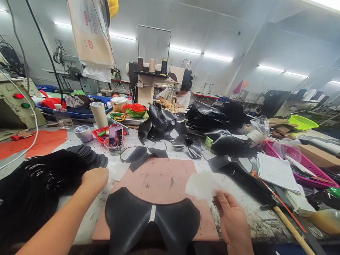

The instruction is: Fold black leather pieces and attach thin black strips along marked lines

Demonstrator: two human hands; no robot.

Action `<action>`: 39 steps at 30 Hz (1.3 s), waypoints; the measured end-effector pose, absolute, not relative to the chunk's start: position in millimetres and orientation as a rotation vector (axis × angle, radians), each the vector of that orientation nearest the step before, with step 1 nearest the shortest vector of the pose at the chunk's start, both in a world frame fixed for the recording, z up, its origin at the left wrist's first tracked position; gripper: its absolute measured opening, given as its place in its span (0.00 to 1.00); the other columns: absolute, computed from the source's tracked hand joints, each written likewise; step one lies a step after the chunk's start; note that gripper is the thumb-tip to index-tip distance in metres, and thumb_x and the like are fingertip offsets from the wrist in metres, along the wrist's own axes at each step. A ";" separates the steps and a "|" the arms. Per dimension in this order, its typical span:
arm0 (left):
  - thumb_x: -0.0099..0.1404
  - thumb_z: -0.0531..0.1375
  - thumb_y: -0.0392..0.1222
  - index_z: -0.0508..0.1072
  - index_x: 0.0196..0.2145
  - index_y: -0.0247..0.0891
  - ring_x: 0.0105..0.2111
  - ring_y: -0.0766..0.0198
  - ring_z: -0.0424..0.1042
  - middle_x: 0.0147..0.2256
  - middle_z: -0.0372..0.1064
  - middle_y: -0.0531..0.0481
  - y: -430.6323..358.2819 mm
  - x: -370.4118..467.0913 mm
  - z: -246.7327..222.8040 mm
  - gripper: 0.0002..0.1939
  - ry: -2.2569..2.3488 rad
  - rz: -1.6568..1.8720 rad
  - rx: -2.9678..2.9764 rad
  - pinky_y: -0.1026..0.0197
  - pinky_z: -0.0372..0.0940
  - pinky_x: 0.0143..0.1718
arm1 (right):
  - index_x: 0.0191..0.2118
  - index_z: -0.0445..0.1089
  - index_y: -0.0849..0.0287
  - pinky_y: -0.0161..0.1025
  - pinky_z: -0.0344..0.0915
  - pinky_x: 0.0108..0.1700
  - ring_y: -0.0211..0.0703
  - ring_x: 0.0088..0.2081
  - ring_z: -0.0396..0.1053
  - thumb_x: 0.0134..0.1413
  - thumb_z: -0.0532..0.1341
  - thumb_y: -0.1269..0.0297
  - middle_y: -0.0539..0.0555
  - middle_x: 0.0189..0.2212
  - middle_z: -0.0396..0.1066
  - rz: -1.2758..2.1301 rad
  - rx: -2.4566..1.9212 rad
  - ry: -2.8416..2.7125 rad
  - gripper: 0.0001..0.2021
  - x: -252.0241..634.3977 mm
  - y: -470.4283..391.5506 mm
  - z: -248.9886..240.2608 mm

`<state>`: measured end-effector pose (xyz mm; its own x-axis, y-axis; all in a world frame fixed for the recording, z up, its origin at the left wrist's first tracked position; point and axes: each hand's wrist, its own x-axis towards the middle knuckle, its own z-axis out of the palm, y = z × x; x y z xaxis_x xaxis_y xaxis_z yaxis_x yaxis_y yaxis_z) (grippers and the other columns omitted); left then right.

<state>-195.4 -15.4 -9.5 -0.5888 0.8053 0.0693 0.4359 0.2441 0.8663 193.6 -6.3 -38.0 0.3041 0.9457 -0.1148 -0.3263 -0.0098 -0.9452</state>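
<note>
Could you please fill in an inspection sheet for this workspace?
Surface: table marked with dark scuffs; pink board stained.
Job's things: black piece with white strip, partly on the board; black stack at left.
Clutter: phone, tumbler, notebook, and pink basket holding mixed items.
Hands: right hand holds a translucent sheet in its fingers; left hand is beside a pale sheet, grip unclear.
Cables: white cable curves over the table's left side; black cable hangs behind.
Surroundings: person behind a sewing machine; ceiling lights on.
</note>
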 end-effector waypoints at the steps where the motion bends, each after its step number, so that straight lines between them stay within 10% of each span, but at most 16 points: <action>1: 0.37 0.62 0.36 0.54 0.04 0.40 0.16 0.59 0.59 0.08 0.46 0.54 -16.9 -185.0 -5.0 0.19 2.133 1.249 1.223 0.60 0.53 0.23 | 0.25 0.68 0.60 0.33 0.64 0.24 0.37 0.22 0.65 0.30 0.70 0.51 0.49 0.20 0.69 1.217 -1.137 -0.709 0.19 186.6 -8.2 -37.5; 10: 0.55 0.60 0.49 0.72 0.29 0.42 0.32 0.58 0.69 0.30 0.71 0.46 -35.8 -40.7 -8.7 0.09 1.512 0.926 2.367 0.62 0.61 0.33 | 0.22 0.69 0.61 0.34 0.62 0.29 0.37 0.24 0.65 0.27 0.70 0.50 0.49 0.19 0.68 1.428 -1.069 -0.680 0.19 117.3 -20.6 -32.4; 39: 0.49 0.54 0.35 0.64 0.18 0.40 0.21 0.67 0.61 0.19 0.62 0.54 -33.6 -26.9 5.0 0.05 1.512 0.971 1.972 0.65 0.56 0.24 | 0.25 0.69 0.61 0.37 0.63 0.31 0.41 0.26 0.65 0.45 0.63 0.53 0.51 0.21 0.69 1.300 -1.113 -1.153 0.14 133.8 -44.8 -25.1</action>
<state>-26.9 -33.6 5.0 0.1428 0.9576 0.2501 0.6257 -0.2832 0.7268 133.8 -44.8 -25.1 -0.0446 0.9990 -0.0083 -0.1111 -0.0133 -0.9937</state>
